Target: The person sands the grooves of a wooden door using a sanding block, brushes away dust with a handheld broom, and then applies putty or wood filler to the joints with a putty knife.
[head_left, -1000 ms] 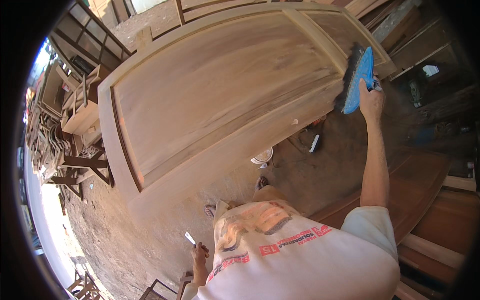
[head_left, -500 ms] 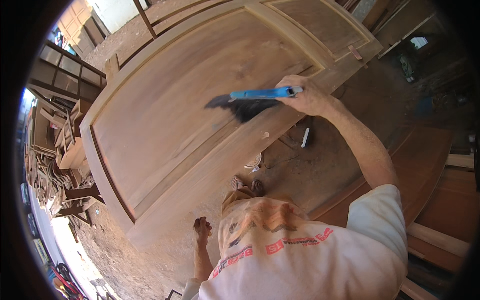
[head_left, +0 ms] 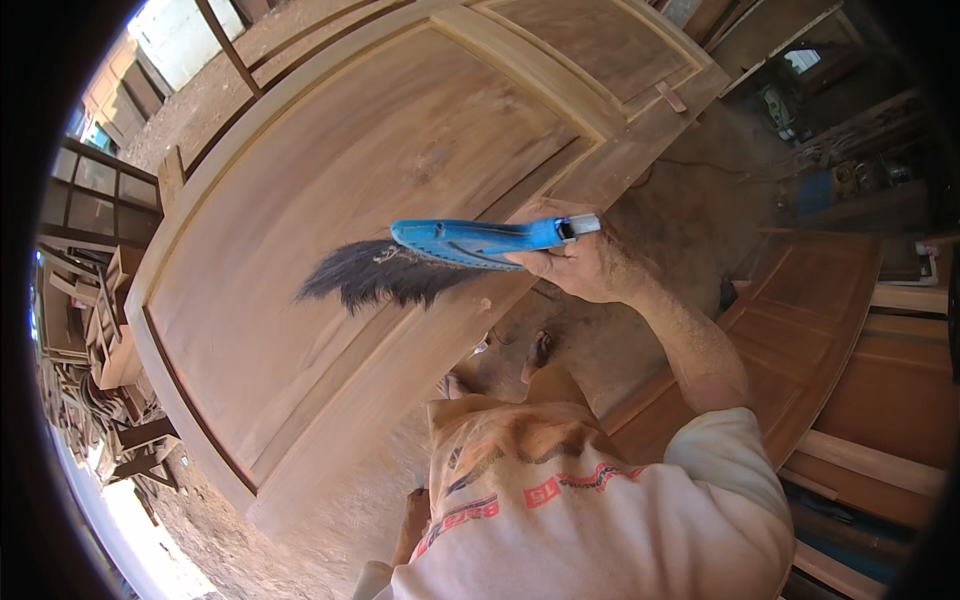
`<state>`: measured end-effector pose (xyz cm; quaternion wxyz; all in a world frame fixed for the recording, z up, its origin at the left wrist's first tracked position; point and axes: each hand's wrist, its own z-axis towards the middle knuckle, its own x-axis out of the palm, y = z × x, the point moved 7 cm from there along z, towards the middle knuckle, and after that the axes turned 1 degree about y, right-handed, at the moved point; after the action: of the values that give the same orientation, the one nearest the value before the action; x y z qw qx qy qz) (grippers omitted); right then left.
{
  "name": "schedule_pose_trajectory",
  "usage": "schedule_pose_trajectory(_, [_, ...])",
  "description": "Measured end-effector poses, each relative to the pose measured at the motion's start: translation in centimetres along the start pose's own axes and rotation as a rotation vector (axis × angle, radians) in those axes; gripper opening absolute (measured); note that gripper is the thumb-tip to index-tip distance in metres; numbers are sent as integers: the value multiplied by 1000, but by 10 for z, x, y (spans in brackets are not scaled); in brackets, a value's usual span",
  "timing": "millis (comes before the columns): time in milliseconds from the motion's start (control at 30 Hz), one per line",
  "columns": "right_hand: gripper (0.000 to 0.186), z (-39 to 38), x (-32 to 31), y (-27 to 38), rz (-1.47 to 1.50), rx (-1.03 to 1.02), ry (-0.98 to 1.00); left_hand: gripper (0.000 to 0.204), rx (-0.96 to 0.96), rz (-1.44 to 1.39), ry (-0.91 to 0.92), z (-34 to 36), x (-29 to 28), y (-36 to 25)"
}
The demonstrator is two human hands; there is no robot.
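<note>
My right hand [head_left: 583, 262] is closed around the handle end of a blue hand brush [head_left: 475, 240]. Long black bristles [head_left: 385, 275] fan out leftward from it, over a large wooden panel door [head_left: 330, 190]. Whether the bristle tips touch the wood I cannot tell. The door lies flat in front of me, its grooved mouldings framing a big panel and a smaller one beyond. Low beside my body hangs my left hand [head_left: 416, 505], away from the door and partly covered by my shirt; its fingers cannot be made out.
A small reddish block [head_left: 671, 97] rests on the door's far right rail. Brown panel doors [head_left: 780, 330] and planks lie low on the right. Wood offcuts [head_left: 95, 350] are heaped at the left. My feet [head_left: 537, 350] stand on the dusty floor beside the door's near edge.
My right hand has moved left and nearer with the brush, whose blue body now shows more broadly. My left hand has dropped closer to my body, and my feet have stepped.
</note>
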<state>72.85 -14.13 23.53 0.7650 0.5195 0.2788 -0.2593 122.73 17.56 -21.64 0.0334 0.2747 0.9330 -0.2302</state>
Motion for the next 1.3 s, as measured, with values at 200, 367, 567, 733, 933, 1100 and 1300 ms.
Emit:
schedule_pose_trajectory(200, [32,-31,-140,-187,-493,271,-277,30,203,27,-18,8,35,-114])
schedule_pose_trajectory(367, [29,-140,-302,-224,-282,411,-619,31,346,-117,-143,-13,112,-201])
schedule_pose_trajectory(567, [32,-261,-336,-262,311,367,-1105,19,656,-88,-160,-59,218,-401])
schedule_pose_trajectory(733, [32,-278,-300,-279,-103,648,-553,23,826,73,-446,-78,208,-503])
schedule_pose_trajectory(933, [27,-227,-258,-243,273,456,16,21,873,109,-891,-73,138,-542])
schedule_pose_trajectory(1100, [32,-153,-246,-204,266,407,448,9,909,460,-1170,-65,101,-524])
schedule_pose_trajectory(1300, [33,-36,-199,-196,282,316,921,17,787,404,-1279,-79,89,-512])
